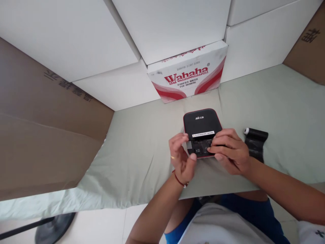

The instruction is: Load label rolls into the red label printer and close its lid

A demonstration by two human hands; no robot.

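A flat black device (202, 123) with rounded corners and red trim lies on the cloth-covered table. It carries white lettering and a white warning strip, and its near part has an open recess (199, 147). My left hand (181, 157) grips its left side, thumb at the near left corner and fingers along the edge. At the right side, my right hand (231, 150) has curled fingers on the device, the fingertips reaching into the recess. Those fingertips partly hide what they touch. Beside my right hand lies a black film roll (257, 137) with a white core end.
A white-and-red Wahaha water carton (189, 74) stands behind the device against white boxes (175, 27). Brown cardboard (50, 128) walls the left side, with more cardboard (308, 44) at the far right. Pale green cloth (132, 152) covers the table; a black round base (54, 228) stands below.
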